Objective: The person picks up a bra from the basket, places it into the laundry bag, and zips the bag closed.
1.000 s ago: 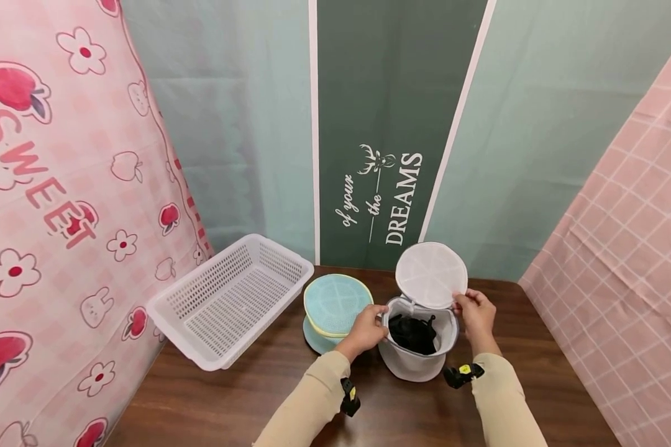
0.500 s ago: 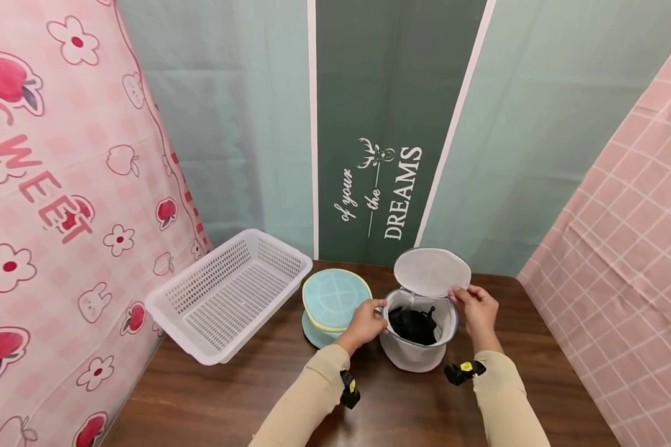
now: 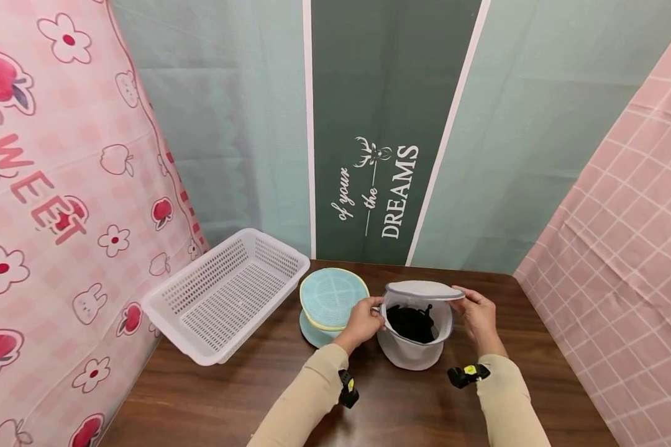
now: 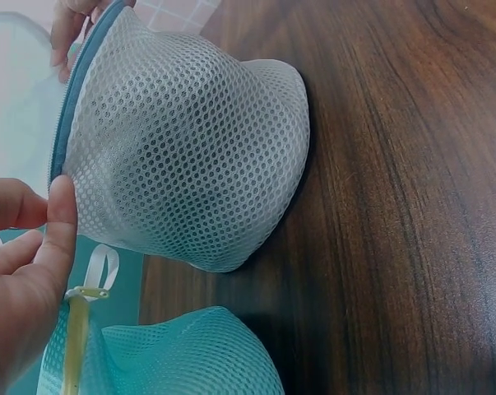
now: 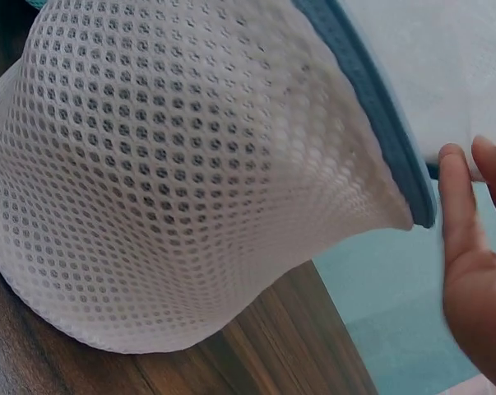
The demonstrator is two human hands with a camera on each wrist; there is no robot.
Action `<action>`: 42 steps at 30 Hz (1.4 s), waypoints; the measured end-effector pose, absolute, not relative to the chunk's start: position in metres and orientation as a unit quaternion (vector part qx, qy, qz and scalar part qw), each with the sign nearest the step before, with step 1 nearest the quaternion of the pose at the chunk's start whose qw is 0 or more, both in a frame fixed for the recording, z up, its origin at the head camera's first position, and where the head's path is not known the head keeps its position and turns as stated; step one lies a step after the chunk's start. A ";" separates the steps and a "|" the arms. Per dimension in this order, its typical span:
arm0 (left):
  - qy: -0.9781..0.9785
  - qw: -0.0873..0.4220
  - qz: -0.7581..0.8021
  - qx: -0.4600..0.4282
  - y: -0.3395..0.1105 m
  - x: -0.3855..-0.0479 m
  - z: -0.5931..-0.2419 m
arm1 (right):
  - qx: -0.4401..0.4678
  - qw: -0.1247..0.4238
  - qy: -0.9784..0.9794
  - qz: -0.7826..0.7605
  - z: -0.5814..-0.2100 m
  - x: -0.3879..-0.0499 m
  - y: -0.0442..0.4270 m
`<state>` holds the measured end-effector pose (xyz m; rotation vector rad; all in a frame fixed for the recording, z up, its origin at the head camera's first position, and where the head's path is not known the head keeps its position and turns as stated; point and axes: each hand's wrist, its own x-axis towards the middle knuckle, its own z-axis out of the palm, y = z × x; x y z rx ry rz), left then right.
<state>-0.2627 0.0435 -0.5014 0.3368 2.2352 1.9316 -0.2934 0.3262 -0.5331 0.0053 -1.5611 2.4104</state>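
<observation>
A white mesh laundry bag (image 3: 410, 359) with a grey-blue zipper edge stands on the wooden table (image 3: 391, 410). Inside lies a bunched black cloth item (image 3: 410, 324), its kind not clear. My left hand (image 3: 362, 324) pinches the bag's rim on the left; the left wrist view shows thumb and finger at the zipper tape (image 4: 71, 111). On the other side my right hand (image 3: 479, 318) pinches the edge of the round lid (image 3: 422, 288), which hangs tilted low over the opening, leaving a gap at the front. The mesh wall (image 5: 173, 164) fills much of the right wrist view.
Just left of the white bag stands a light-blue mesh bag (image 3: 334, 298) with a yellow-edged lid. A white perforated plastic basket (image 3: 232, 310) sits further left. Patterned cloths (image 3: 620, 236) hang around the table's back and sides.
My right hand has brought the lid down from nearly upright to low over the bag's opening. The left hand keeps its pinch on the rim.
</observation>
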 end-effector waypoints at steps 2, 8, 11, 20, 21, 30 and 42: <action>0.748 0.084 0.649 0.112 0.043 -0.263 -0.501 | -0.012 0.127 -0.567 0.814 -0.512 -0.279 0.316; 0.739 0.085 0.660 0.106 0.043 -0.263 -0.502 | -0.040 0.064 -0.553 0.830 -0.490 -0.265 0.312; 0.734 0.082 0.665 0.105 0.044 -0.263 -0.502 | -0.024 0.040 -0.545 0.837 -0.489 -0.264 0.316; 0.736 0.070 0.666 0.097 0.044 -0.263 -0.505 | -0.003 -0.014 -0.512 0.859 -0.488 -0.261 0.326; 0.734 0.070 0.668 0.098 0.044 -0.263 -0.505 | -0.007 -0.017 -0.500 0.866 -0.487 -0.260 0.326; 0.715 0.076 0.688 0.099 0.045 -0.261 -0.505 | -0.115 -0.001 -0.696 0.709 -0.487 -0.258 0.325; 0.713 0.085 0.687 0.110 0.043 -0.261 -0.505 | -0.186 -0.012 -0.797 0.575 -0.485 -0.254 0.317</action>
